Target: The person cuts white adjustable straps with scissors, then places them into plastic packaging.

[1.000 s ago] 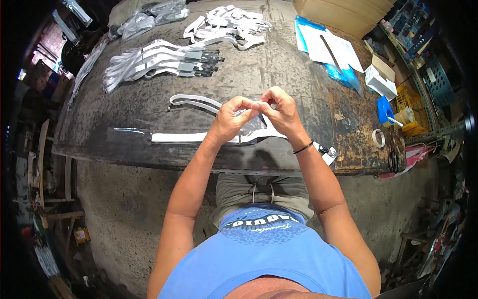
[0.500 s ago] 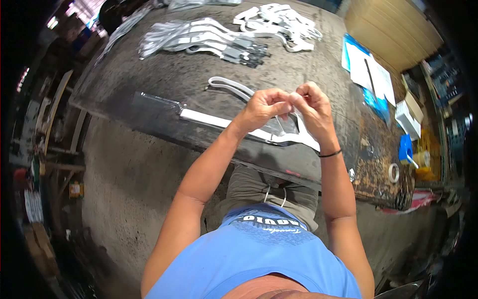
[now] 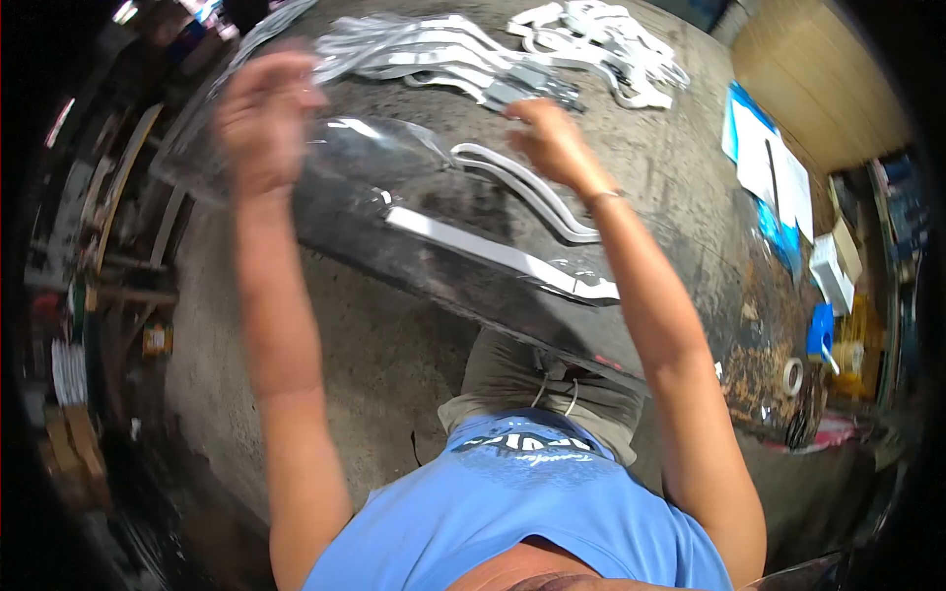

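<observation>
My left hand [image 3: 264,123] is raised over the table's left end, its fingers bent and smeared by motion; what they hold, if anything, I cannot tell. Beside it a shiny sheet of clear plastic [image 3: 379,138] stretches toward the end of a looped white strap [image 3: 532,189]. My right hand [image 3: 552,143] hovers above that strap, fingers and thumb apart, near the grey ends of the bundled straps. Closer to the table's front edge lies a flat white strap [image 3: 463,241] with clear plastic around its ends.
Bundled grey-white straps [image 3: 424,49] and a tangled white strap pile [image 3: 611,49] lie at the back. Papers [image 3: 778,167], a small white box [image 3: 834,271], a blue tape dispenser [image 3: 820,331] and a tape roll [image 3: 792,376] sit right. A cardboard box [image 3: 828,79] stands behind.
My hands, close together over the straps before, have separated. The left swung far left and up; the right moved up and slightly left. Clear plastic now spreads beside the looped strap.
</observation>
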Demonstrator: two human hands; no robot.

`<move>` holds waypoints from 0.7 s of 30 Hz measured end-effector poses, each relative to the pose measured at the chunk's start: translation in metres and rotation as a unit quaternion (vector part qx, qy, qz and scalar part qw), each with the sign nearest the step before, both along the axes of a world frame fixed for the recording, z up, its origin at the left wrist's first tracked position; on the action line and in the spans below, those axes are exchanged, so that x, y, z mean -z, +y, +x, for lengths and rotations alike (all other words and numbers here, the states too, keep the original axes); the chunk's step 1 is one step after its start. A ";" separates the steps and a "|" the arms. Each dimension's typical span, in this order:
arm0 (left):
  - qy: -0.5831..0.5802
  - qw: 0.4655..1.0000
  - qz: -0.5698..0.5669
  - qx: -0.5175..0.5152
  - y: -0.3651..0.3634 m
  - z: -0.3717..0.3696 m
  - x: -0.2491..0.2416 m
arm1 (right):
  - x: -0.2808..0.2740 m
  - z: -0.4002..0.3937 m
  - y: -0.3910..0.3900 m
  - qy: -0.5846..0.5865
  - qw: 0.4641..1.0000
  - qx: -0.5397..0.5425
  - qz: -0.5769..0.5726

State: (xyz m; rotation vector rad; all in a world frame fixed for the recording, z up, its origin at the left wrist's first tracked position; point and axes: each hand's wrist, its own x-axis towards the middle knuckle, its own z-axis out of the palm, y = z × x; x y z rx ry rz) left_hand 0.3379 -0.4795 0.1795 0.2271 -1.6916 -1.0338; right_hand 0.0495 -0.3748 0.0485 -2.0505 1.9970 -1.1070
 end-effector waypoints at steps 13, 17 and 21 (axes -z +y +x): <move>-0.077 0.981 -0.085 -0.158 -0.018 0.020 0.031 | 0.077 0.065 -0.065 -0.084 0.989 0.095 0.082; -0.091 0.992 -0.029 -0.079 -0.008 -0.021 0.057 | 0.029 0.049 -0.037 -0.155 0.981 0.111 -0.022; -0.117 0.992 0.043 -0.015 0.010 -0.055 0.067 | -0.011 0.037 -0.001 -0.253 0.963 0.070 -0.061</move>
